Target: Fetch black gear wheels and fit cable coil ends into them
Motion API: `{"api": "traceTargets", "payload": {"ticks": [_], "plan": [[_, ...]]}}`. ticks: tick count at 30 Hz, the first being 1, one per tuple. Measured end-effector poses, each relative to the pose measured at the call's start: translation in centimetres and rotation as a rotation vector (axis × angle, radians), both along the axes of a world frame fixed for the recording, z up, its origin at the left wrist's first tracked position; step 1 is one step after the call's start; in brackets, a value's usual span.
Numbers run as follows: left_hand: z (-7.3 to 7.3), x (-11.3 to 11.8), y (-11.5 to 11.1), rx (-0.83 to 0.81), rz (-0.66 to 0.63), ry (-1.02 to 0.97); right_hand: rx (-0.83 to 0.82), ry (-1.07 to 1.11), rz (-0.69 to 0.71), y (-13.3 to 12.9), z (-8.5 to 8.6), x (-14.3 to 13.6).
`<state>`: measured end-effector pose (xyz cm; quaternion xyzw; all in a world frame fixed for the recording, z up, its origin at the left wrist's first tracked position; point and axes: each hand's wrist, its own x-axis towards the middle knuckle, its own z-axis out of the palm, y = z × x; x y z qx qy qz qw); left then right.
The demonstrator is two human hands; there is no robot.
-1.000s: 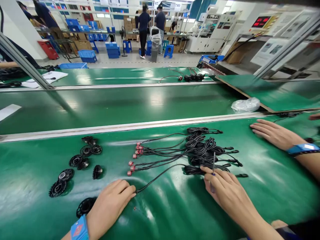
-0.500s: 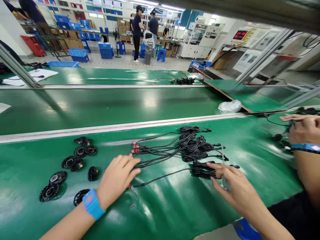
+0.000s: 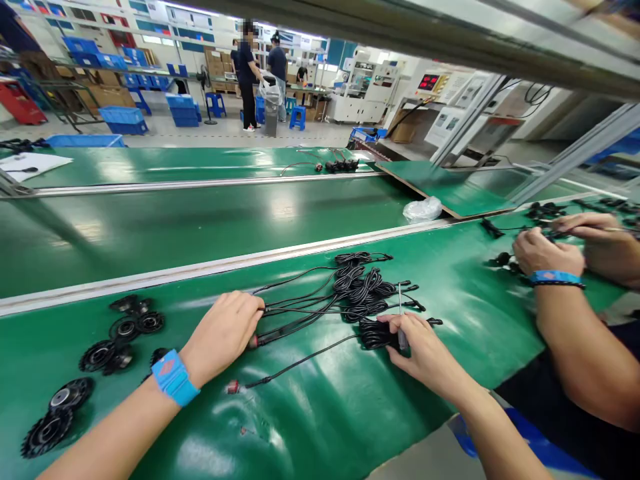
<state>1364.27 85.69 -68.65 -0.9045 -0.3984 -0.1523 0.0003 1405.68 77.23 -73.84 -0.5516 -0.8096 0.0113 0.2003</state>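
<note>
Several black cables point(image 3: 350, 293) lie in a heap in the middle of the near green surface point(image 3: 325, 413), their coiled ends bunched to the right and their straight leads running left, so the long axis goes left to right. One separate lead point(image 3: 295, 363) trails from the right coil down-left to a small red-tipped end point(image 3: 231, 387) lying alone on the mat.

The left hand point(image 3: 223, 333), with a blue wristband point(image 3: 174, 378), rests curled over the left ends of the leads, fingers closed down on them; whether it actually grips them I cannot tell. The right hand point(image 3: 425, 350) presses on the nearest coil point(image 3: 377, 332) and pinches a thin metal tool point(image 3: 401, 317) that stands nearly upright between its fingers.

To the left, well apart from the cables, black toothed wheels point(image 3: 100, 353) are scattered down toward the near corner. To the right, a co-worker's hands point(image 3: 560, 250) work on another small cluster of black parts point(image 3: 505, 261), their forearm crossing the surface's right end.

Behind the cables a metal rail point(image 3: 200, 270) marks the surface's far edge, with a bare green belt point(image 3: 200, 220) beyond; a crumpled clear bag point(image 3: 423, 210) sits on it at the right. Open mat lies between the cables and the near edge.
</note>
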Motion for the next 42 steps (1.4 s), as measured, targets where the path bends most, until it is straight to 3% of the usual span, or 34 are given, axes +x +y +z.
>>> {"api": "traceTargets", "payload": {"ticks": [6, 11, 14, 17, 22, 25, 30, 34, 37, 42], "plan": [[-2.2, -0.7, -5.6, -0.089, -0.019, 0.068, -0.024, -0.011, 0.019, 0.7, -1.0, 1.7], [-3.3, -0.4, -8.5, -0.164, -0.018, 0.044, -0.056, 0.000, 0.062, -0.6, 0.8, 1.6], [-3.5, -0.4, -8.7, -0.121, 0.058, 0.136, 0.000, 0.114, 0.072, -1.1, 2.3, -1.6], [-3.6, -0.8, -8.5, -0.168, 0.161, 0.153, 0.039, 0.235, 0.172, -0.6, 3.0, -6.8], [-3.2, -1.6, -9.3, -0.475, 0.217, 0.016, 0.093, 0.161, 0.385, 2.4, 1.7, -15.8], [-3.3, -1.8, -10.2, -0.579, 0.208, -0.048, 0.132, 0.066, 0.450, 4.0, 0.6, -18.9], [-4.2, -2.1, -10.6, -0.599, 0.169, -0.159, 0.158, 0.080, 0.370, 6.1, -0.5, -20.0], [-4.7, -2.3, -10.1, -0.563, 0.186, -0.233, 0.143, 0.200, 0.329, 7.2, -0.4, -20.5], [-4.8, -2.7, -9.9, -0.572, 0.210, -0.286, 0.127, 0.343, 0.363, 6.1, 0.4, -20.9], [-4.5, -3.7, -10.3, -0.536, 0.377, -0.347, 0.042, 0.545, 0.418, 2.5, 1.4, -20.8]]}}
